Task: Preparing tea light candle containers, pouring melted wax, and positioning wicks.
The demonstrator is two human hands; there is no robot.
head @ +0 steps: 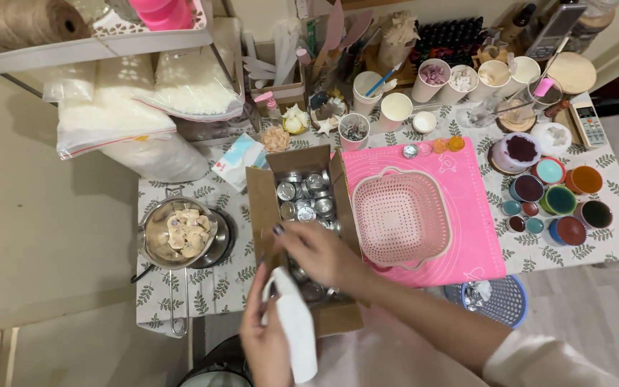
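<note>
Cardboard box (302,215) of small metal tins, flaps open for reach-in, at desk (195,287) front edge w/ right hand (320,254) inside, fingers curled, contents unclear; left hand (266,340) gripping white cloth (295,333) just below; pink colander (400,215) alongside.

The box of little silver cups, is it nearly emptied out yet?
Not nearly. The cardboard box still holds many small silver tins, so most are left. In hand: the right hand reaches into the box, while the left hand holds a white stack, perhaps tins in a sleeve. Done so far: the pink colander on the pink mat looks empty.
</note>
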